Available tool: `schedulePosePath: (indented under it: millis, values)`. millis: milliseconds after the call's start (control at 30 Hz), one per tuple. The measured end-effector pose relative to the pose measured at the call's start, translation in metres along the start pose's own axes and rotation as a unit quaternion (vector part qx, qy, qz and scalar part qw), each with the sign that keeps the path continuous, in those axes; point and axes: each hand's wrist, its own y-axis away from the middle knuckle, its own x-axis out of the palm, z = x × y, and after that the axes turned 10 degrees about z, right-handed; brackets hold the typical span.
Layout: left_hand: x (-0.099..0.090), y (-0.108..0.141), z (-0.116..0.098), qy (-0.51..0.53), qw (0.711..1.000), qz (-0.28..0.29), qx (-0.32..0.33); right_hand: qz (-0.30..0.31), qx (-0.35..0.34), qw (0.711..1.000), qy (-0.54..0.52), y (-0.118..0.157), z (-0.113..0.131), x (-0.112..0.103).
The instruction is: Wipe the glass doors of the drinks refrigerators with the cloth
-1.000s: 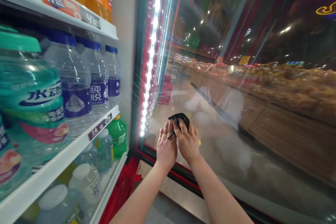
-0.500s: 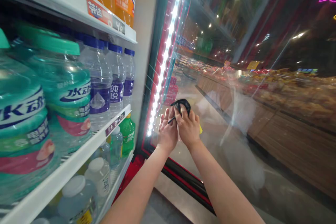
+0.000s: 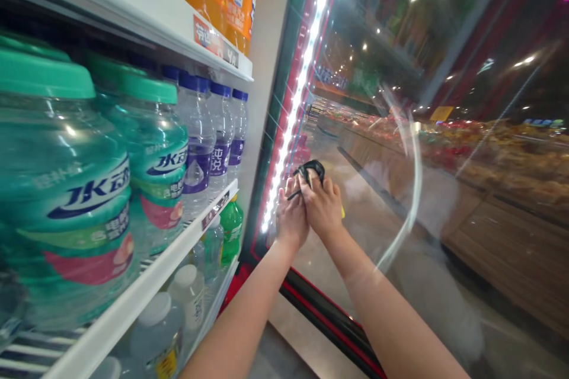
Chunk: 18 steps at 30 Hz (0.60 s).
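Note:
My right hand lies against the inside of the glass door, its fingers bent over a black object with a thin strap. The object's exact kind cannot be made out, and the hand hides much of it. A bit of yellow shows beside that hand. Pressed close alongside, my left hand has its fingers stretched up near the strap, by the door's lit edge. A curved whitish streak shows on the glass to the right of both hands.
On the left, white cooler shelves hold teal-capped bottles, blue-capped water bottles, orange soda bottles and a green bottle. A bright light strip runs up the door frame. Wooden display counters show through the glass.
The view has shifted, so the shelves and door sit further right in it. Both hands stay together at the glass with the black object, and the curved streak shows more clearly.

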Motion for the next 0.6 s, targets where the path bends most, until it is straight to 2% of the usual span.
schedulePosePath:
  millis: [67, 167, 267, 333, 400, 467, 533, 600]
  values:
    - [-0.003, 0.004, 0.018, -0.001, 1.0, 0.001, -0.029, 0.023, -0.064, 0.998, -0.003, -0.015, 0.014, 0.009]
    - [0.008, 0.032, 0.032, -0.004, 0.998, 0.006, -0.056, 0.073, -0.15, 0.986, -0.005, -0.015, 0.025, 0.024]
    - [0.024, 0.056, 0.02, -0.01, 0.999, 0.018, -0.042, 0.087, -0.17, 0.982, -0.009, 0.005, 0.017, 0.026]
    - [0.029, 0.057, 0.002, -0.005, 0.999, 0.021, -0.025, 0.076, -0.151, 0.986, -0.006, 0.019, 0.002, 0.016]
    - [0.024, 0.041, -0.017, 0.003, 1.0, 0.01, -0.008, 0.051, -0.113, 0.992, 0.002, 0.022, -0.016, -0.001]
    - [0.009, 0.013, -0.028, 0.007, 1.0, -0.017, 0.009, 0.018, -0.071, 0.997, 0.012, 0.01, -0.031, -0.021]
    - [-0.01, -0.021, -0.028, 0.001, 0.999, -0.049, 0.023, -0.009, -0.046, 0.999, 0.016, -0.017, -0.036, -0.039]
    - [-0.027, -0.049, -0.015, -0.006, 0.997, -0.07, 0.018, -0.017, -0.051, 0.998, 0.015, -0.048, -0.031, -0.05]
